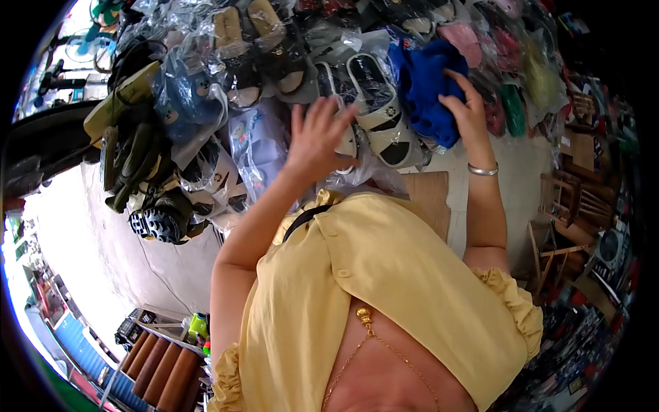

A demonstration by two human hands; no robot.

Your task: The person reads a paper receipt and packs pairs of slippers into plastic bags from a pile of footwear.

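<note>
My right hand (467,110) grips a bunched piece of bright blue cloth (429,86) between thumb and fingers. A silver bangle (483,169) circles that wrist. Fingers spread and slightly blurred, my left hand (317,137) overlaps a pair of white sandals with dark insoles (376,93) in clear plastic; nothing shows in its grasp. Just left of it lies a pale lilac pair of slippers (257,147), bagged too. Beyond the hands are dark sandals with tan footbeds (266,24), and a pink slipper (461,41) sits behind the cloth.
Dark green shoes (141,158) are heaped at the left edge of the display, with a black-soled shoe (161,220) below. Wooden stools (576,199) stand at the right. Brown rolls (161,371) lie at the lower left, and a cardboard piece (429,202) lies on the floor.
</note>
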